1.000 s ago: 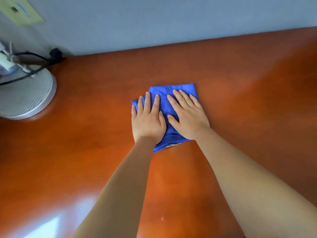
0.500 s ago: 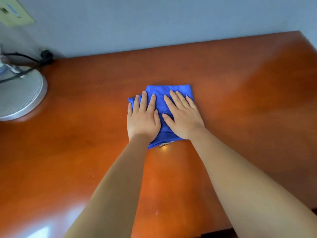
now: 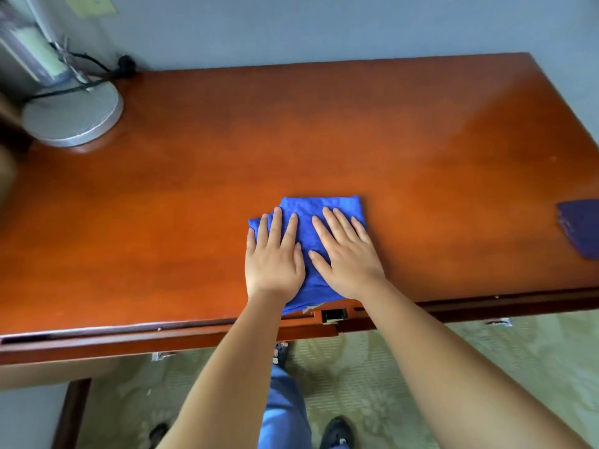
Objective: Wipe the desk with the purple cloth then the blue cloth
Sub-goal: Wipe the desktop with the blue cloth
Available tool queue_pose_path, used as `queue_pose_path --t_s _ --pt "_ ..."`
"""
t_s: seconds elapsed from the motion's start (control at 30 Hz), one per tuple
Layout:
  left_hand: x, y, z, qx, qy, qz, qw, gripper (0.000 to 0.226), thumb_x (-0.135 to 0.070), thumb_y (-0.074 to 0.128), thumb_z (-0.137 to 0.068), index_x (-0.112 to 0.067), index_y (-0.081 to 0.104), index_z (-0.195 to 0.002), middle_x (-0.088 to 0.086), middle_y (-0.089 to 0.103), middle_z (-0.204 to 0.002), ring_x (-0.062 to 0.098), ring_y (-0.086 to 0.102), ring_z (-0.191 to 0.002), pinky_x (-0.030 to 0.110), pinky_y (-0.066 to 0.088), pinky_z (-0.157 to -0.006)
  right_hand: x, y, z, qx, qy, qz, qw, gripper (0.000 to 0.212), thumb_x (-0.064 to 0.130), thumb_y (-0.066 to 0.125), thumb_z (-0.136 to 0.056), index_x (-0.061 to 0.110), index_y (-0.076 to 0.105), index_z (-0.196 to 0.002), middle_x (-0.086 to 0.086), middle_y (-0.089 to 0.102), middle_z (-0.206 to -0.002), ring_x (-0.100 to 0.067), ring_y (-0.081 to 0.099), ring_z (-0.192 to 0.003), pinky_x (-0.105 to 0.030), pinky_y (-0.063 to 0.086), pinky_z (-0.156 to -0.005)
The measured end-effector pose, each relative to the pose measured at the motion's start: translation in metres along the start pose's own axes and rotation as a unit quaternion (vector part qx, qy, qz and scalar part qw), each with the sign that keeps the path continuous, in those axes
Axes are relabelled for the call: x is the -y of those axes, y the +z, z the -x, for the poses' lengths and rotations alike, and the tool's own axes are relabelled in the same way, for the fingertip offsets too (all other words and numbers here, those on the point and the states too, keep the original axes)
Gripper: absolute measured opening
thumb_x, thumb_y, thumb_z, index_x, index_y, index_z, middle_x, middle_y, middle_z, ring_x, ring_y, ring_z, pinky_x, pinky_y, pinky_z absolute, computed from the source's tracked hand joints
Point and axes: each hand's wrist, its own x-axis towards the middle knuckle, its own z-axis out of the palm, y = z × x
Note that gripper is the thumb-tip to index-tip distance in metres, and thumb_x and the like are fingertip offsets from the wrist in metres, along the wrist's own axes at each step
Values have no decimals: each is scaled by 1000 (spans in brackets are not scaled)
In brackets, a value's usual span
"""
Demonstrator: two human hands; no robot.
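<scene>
A folded blue cloth (image 3: 319, 209) lies flat near the front edge of the reddish-brown desk (image 3: 194, 196). My left hand (image 3: 274, 257) and my right hand (image 3: 346, 256) press on it side by side, palms down, fingers straight and pointing away from me. The cloth's near corner reaches the desk's front edge. A dark purple cloth (image 3: 580, 226) lies alone at the desk's right edge, partly cut off by the frame.
A lamp with a round silver base (image 3: 73, 118) and black cord stands at the desk's back left, against the grey wall. The desk's front edge has a drawer rail and latch (image 3: 334, 315). Below it are green carpet, my leg and shoes.
Both hands have drawn the blue cloth back toward me, from mid-desk to the front edge. The view has widened, showing the desk's front edge, the floor and the purple cloth.
</scene>
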Motion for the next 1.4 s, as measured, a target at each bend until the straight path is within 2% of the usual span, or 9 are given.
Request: queue_pose_path --t_s 0.17,0.37,0.57,0.73,0.93,1.17,1.4 --pt "1 0 -12 -12 -6 4 1000 72 -42 -3 -87 -24 16 -153 4 9 -162 26 5 -148 44 5 -120 -4 2 -13 -10 2 3 1000 71 55 15 -91 19 24 -152 -5 18 -160 -19 13 -148 -42 9 -120" --pt "11 -6 -70 -28 -13 22 999 72 -41 -2 -86 -25 18 -153 2 10 -161 24 5 -149 42 4 -120 -17 -5 -74 -19 -3 5 1000 72 54 16 -90 18 28 -151 -6 22 -159 -19 17 -147 -41 12 -120" --pt "32 -21 -164 -49 -1 24 998 72 -42 -5 -85 -28 14 -153 0 6 -162 21 2 -149 40 2 -120 -31 -16 -166 -37 2 11 999 76 56 7 -88 20 20 -153 -3 14 -161 -16 8 -148 -39 5 -121" --pt "50 -33 -250 -60 -17 33 997 54 -33 18 -100 -28 13 -153 -1 4 -162 20 -1 -149 39 0 -121 -46 -28 -257 -42 -10 18 999 80 58 0 -83 23 13 -154 0 8 -162 -14 3 -148 -36 0 -120" --pt "75 -43 -346 -79 -11 36 996 53 -33 22 -101 -29 14 -153 -2 5 -162 19 1 -149 39 1 -121 -60 -39 -351 -35 -4 32 999 65 51 24 -98 23 7 -154 1 3 -162 -14 -1 -148 -36 -1 -120" --pt "86 -52 -410 -88 -7 36 995 53 -33 23 -101 -29 15 -153 -2 7 -162 19 3 -149 40 2 -121 -72 -47 -413 -29 4 39 999 64 51 23 -99 24 5 -154 1 1 -162 -14 -3 -148 -36 -2 -120" --pt "87 -55 -426 -82 3 30 996 53 -34 22 -102 -29 12 -154 -1 6 -162 19 2 -149 40 2 -121 -76 -50 -428 -24 9 39 999 64 51 22 -100 24 4 -154 0 1 -162 -14 -3 -148 -37 -2 -120"
